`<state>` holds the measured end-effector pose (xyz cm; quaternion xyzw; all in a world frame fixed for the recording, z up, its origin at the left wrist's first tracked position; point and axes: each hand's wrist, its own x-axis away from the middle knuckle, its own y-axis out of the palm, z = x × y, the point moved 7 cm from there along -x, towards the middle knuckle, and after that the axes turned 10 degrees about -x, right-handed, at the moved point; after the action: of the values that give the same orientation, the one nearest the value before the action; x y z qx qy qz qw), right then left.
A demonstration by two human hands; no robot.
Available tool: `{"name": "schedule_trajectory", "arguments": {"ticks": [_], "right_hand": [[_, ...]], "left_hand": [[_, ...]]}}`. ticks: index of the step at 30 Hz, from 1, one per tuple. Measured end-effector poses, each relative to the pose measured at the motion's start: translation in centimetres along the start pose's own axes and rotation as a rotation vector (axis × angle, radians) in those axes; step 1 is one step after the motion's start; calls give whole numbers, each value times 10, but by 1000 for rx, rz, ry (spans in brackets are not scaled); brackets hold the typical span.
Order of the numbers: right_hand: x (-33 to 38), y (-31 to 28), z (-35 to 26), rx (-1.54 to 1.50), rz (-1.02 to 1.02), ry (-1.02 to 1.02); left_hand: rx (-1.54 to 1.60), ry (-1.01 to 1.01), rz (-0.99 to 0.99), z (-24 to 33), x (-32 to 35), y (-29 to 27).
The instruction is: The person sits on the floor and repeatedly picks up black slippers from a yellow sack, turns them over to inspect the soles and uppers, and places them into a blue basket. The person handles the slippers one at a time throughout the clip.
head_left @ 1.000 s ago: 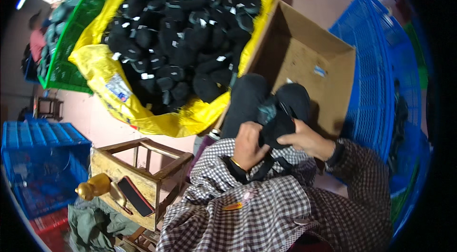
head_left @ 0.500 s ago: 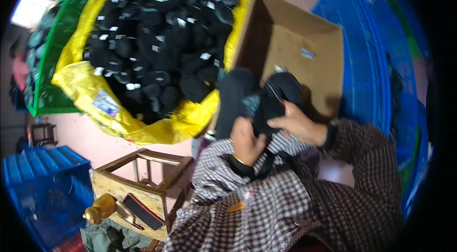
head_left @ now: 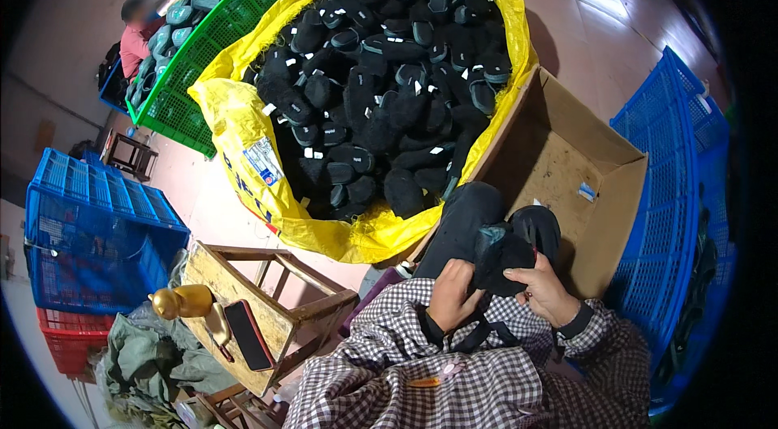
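A huge yellow sack (head_left: 243, 137), its mouth rolled open, brims with black slippers (head_left: 389, 81) on the reddish workshop floor (head_left: 583, 16). Behind it stands a green crate (head_left: 203, 64) stacked with grey-green pieces, where another person in a red top (head_left: 134, 40) sits. To the seated worker's right, blue plastic crates (head_left: 673, 186) stand on edge against an open cardboard box (head_left: 567, 170), bare inside but for a small label. More blue crates (head_left: 89, 226) are stacked over a red one (head_left: 61, 340) on the left, beside a heap of olive cloth (head_left: 146, 356). A rough wooden stool (head_left: 275, 299), lying tilted, carries a dark phone (head_left: 247, 333) and a gold-coloured bottle (head_left: 180, 301) at its near edge.

In the foreground, the worker in a checked smock holds a single black slipper (head_left: 498, 255) above their dark-trousered knees, just in front of the box. The left hand (head_left: 452, 303) grips the slipper's near side, fingers curled tight on it; the right hand (head_left: 545, 290) clasps it from the other side, fingers wrapped over the fuzzy upper, with a ring on one finger.
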<state>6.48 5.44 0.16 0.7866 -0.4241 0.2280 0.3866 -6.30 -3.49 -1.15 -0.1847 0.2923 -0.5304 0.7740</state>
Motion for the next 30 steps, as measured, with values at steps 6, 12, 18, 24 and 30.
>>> {"name": "schedule_trajectory", "arguments": {"ticks": [6,12,18,24,30], "right_hand": [[1,2,-4,69,36,-80],[-5,8,-1,26,78,-303],[-5,8,9,137,130,-372],[-14,4,28,423,179,-711],[-14,-17,59,162,198,-312]], "left_hand": [[69,-255,16,-3,-4,7],[267,-527,209,-7,4,17],[312,-597,114,-5,16,8],[477,-414,40,43,6,-2],[202,-144,144,46,6,-37]]}}
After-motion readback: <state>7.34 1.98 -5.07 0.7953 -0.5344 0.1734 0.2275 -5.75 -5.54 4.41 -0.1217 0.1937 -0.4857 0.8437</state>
